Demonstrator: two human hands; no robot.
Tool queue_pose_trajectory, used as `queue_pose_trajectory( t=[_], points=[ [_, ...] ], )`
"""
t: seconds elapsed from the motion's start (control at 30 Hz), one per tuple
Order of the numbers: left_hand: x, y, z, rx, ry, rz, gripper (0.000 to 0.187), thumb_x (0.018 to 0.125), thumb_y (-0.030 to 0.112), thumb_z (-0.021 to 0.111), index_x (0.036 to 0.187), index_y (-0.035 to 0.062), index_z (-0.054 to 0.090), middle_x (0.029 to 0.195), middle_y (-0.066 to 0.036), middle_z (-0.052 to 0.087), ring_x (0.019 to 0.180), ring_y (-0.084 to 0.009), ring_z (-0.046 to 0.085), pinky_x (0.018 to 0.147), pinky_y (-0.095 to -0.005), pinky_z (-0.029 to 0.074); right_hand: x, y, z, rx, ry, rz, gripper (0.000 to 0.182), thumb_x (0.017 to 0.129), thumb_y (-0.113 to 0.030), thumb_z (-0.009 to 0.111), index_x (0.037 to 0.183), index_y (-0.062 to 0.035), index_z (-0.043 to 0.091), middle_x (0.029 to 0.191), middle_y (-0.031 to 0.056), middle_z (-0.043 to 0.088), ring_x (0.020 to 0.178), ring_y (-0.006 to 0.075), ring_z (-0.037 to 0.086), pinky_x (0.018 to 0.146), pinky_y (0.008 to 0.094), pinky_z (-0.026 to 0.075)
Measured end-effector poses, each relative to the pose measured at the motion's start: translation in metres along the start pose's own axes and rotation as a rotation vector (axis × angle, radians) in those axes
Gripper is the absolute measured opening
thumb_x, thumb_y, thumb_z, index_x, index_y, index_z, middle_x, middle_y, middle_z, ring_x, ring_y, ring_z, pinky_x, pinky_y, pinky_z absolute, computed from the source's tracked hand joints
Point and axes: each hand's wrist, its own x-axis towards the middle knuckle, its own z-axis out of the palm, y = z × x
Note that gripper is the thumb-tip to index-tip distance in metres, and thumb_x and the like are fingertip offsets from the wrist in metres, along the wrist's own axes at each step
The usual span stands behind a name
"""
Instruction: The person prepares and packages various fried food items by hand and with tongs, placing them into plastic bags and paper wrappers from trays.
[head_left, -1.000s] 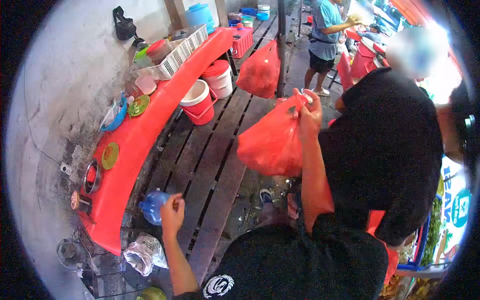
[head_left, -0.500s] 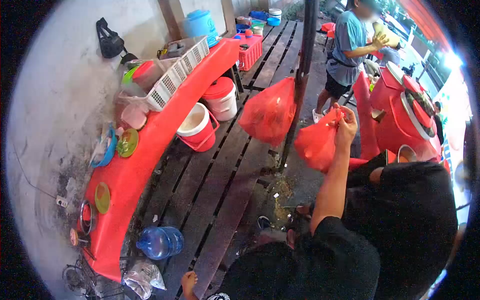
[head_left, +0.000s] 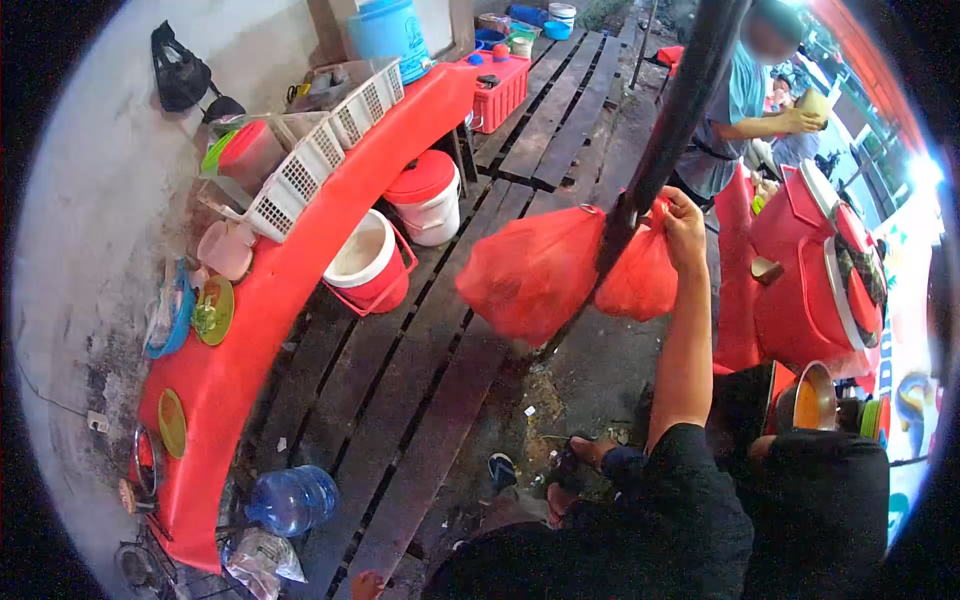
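My right hand (head_left: 684, 228) is raised beside a dark pole (head_left: 665, 140), fingers closed on the gathered top of a red plastic bag (head_left: 640, 272). That bag hangs full and rounded just behind the pole. A larger red plastic bag (head_left: 530, 272) hangs on the pole's other side, its top close to a small metal hook or ring. Low at the bottom edge, only a small part of my left hand (head_left: 368, 584) shows above the wooden planks; its fingers are mostly cut off.
Along the wall runs a red-covered table (head_left: 300, 275) with a white basket (head_left: 300, 175) and plates. Buckets (head_left: 425, 200) and a water bottle (head_left: 292, 500) stand below. At right are red containers (head_left: 790, 260), a metal pot (head_left: 808, 395) and a person (head_left: 735, 110) holding something pale.
My right hand has brought its bag up against the pole, beside the hanging bag. My left hand has dropped lower, mostly out of view. The view has shifted.
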Motion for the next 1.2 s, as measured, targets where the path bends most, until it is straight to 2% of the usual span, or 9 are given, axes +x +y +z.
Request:
queue_pose_trajectory(
  t=[0.37,0.47,0.57,0.63,0.8,0.87,0.93,1.13,1.2],
  points=[
    [-0.024,-0.038,-0.001,0.217,0.097,-0.007,0.021,0.093,0.029,0.046,0.081,0.0145,0.055,0.07,-0.003,0.048,0.056,-0.0171,0.042,0.045,-0.0314,0.032,0.027,-0.025,0.01,-0.177,-0.404,0.116,0.021,0.081,0.003,0.066,0.102,0.0022,0.068,0.096,0.0043,0.071,0.087,0.0144,0.066,0.083,0.0281,0.052],
    [-0.021,-0.033,-0.008,-0.221,-0.266,-0.114,0.02,0.092,0.03,0.047,0.096,0.0145,0.06,0.08,-0.004,0.051,0.067,-0.0175,0.047,0.054,-0.0319,0.038,0.036,-0.048,0.015,-0.51,-0.476,0.129,0.027,0.076,0.007,0.065,0.102,0.001,0.064,0.095,0.0044,0.068,0.09,0.0161,0.065,0.081,0.0306,0.051],
    [-0.026,-0.042,-0.002,-0.526,-0.048,-0.07,0.023,0.091,0.03,0.047,0.1,0.0138,0.06,0.08,-0.004,0.051,0.072,-0.02,0.048,0.06,-0.0346,0.04,0.038,-0.062,0.02,-0.416,-0.558,0.167,0.033,0.075,0.008,0.067,0.106,0.0006,0.063,0.099,0.0054,0.068,0.094,0.0162,0.065,0.086,0.0319,0.051],
    [-0.02,-0.04,0.001,-0.556,-0.17,-0.159,0.024,0.092,0.032,0.048,0.098,0.0121,0.06,0.081,-0.004,0.052,0.078,-0.0219,0.049,0.064,-0.037,0.042,0.046,-0.073,0.022,-0.558,-0.643,0.19,0.035,0.075,0.008,0.068,0.109,0.0013,0.064,0.106,0.0075,0.07,0.1,0.0178,0.065,0.091,0.034,0.051],
    [-0.006,-0.033,0.012,-0.39,-0.122,-0.123,0.024,0.093,0.032,0.049,0.098,0.0112,0.06,0.082,-0.004,0.053,0.079,-0.0219,0.051,0.065,-0.0371,0.043,0.056,-0.089,0.031,-0.753,-0.712,0.086,0.035,0.074,0.007,0.067,0.109,0.0016,0.064,0.106,0.0077,0.069,0.101,0.0186,0.063,0.091,0.0342,0.05],
    [-0.003,-0.028,0.018,-0.333,-0.103,-0.118,0.024,0.093,0.032,0.049,0.097,0.0109,0.06,0.082,-0.005,0.053,0.08,-0.022,0.051,0.065,-0.0372,0.043,0.072,-0.086,0.028,-0.916,-0.937,0.14,0.035,0.074,0.007,0.066,0.109,0.0011,0.064,0.103,0.0064,0.069,0.099,0.0179,0.063,0.089,0.0334,0.05],
    [-0.001,-0.021,0.023,-0.282,-0.091,-0.12,0.024,0.093,0.032,0.05,0.097,0.0105,0.06,0.083,-0.005,0.054,0.08,-0.022,0.052,0.065,-0.0372,0.044,0.077,-0.083,0.029,-0.762,-1.043,0.139,0.04,0.073,0.006,0.062,0.113,-0.0011,0.065,0.107,0.006,0.069,0.097,0.0177,0.063,0.087,0.033,0.051],
    [0.002,-0.003,0.032,-0.179,-0.068,-0.116,0.024,0.094,0.032,0.05,0.096,0.0095,0.059,0.084,-0.005,0.055,0.082,-0.0221,0.053,0.067,-0.0373,0.045,0.063,-0.055,0.014,-0.485,-0.911,0.032,0.039,0.076,0.002,0.062,0.115,0.004,0.063,0.109,0.0059,0.069,0.1,0.0153,0.061,0.092,0.0305,0.048],
    [0.0,0.003,0.034,-0.159,-0.064,-0.12,0.024,0.094,0.032,0.051,0.096,0.0092,0.059,0.084,-0.005,0.056,0.083,-0.0221,0.054,0.067,-0.0373,0.046,0.065,-0.048,0.011,-0.298,-0.963,0.125,0.037,0.08,-0.008,0.07,0.114,0.0023,0.062,0.109,0.0076,0.068,0.101,0.0159,0.061,0.094,0.0318,0.047]
  ],
)
